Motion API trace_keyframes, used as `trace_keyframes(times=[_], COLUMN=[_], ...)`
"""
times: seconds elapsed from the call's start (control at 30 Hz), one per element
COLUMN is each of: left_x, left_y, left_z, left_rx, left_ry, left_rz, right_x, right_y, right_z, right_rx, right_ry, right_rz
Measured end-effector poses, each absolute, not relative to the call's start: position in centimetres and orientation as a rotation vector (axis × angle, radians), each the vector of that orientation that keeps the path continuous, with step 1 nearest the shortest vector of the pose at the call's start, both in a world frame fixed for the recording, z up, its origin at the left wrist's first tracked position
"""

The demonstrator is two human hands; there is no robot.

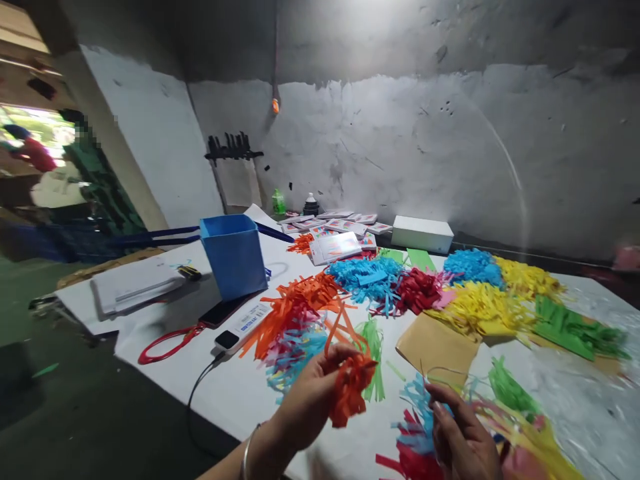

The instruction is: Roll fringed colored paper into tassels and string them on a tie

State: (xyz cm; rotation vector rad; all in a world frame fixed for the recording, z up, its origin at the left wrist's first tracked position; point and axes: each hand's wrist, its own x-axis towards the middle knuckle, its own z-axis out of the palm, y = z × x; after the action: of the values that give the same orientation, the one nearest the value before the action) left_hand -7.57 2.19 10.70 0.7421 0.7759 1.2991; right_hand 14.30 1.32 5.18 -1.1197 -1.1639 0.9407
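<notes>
My left hand (313,393), a bangle at its wrist, is closed on an orange fringed paper strip (350,393), crumpled with a loop rising above the fingers. To the right, my right hand (463,430) pinches a thin needle (422,371) pointing up, and a fine thread seems to curve away from it. Below and beside that hand lie blue paper fringe (420,403), red fringe (415,447) and yellow fringe (545,443). Light green fringe (375,380) lies behind my left hand, close to a mixed orange, pink and blue pile (300,317).
On the white table stand a blue bin (234,257), a power bank (245,327), red-handled scissors (170,345) and a box cutter (189,273). More coloured fringe (370,277), a brown envelope (440,350) and a white box (423,233) lie farther back. People are at the far left.
</notes>
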Motion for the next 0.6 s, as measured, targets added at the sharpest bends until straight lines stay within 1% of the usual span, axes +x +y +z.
trace_keyframes(times=[0.07,0.13,0.23,0.33,0.4,0.47,0.53,0.6], left_x=[-5.2,-3.6,-3.5,-4.8,-5.5,-5.5,-5.0,-4.3], left_y=[0.8,-0.4,-1.6,-2.5,-3.0,-3.4,-3.4,-3.2], left_z=[9.3,8.1,7.0,6.4,6.2,6.0,5.9,5.7], left_rx=[0.708,0.718,0.901,1.305,1.522,1.632,1.624,1.482], left_ry=[0.774,0.784,0.889,1.203,1.301,1.215,1.122,1.137], left_rz=[1.196,1.111,1.0,1.129,1.151,1.015,0.914,0.956], right_x=[13.7,13.3,13.1,13.1,12.8,12.4,12.2,12.4], right_y=[0.5,-0.2,-0.9,-1.7,-2.2,-2.5,-2.6,-2.6], right_z=[6.4,7.3,7.4,6.3,5.5,5.0,4.7,4.7], right_rx=[-0.975,-0.859,-0.83,-0.9,-0.915,-0.886,-0.861,-0.883], right_ry=[-1.169,-1.325,-1.53,-1.585,-1.611,-1.612,-1.583,-1.505], right_rz=[0.926,0.852,0.713,0.592,0.591,0.627,0.676,0.745])
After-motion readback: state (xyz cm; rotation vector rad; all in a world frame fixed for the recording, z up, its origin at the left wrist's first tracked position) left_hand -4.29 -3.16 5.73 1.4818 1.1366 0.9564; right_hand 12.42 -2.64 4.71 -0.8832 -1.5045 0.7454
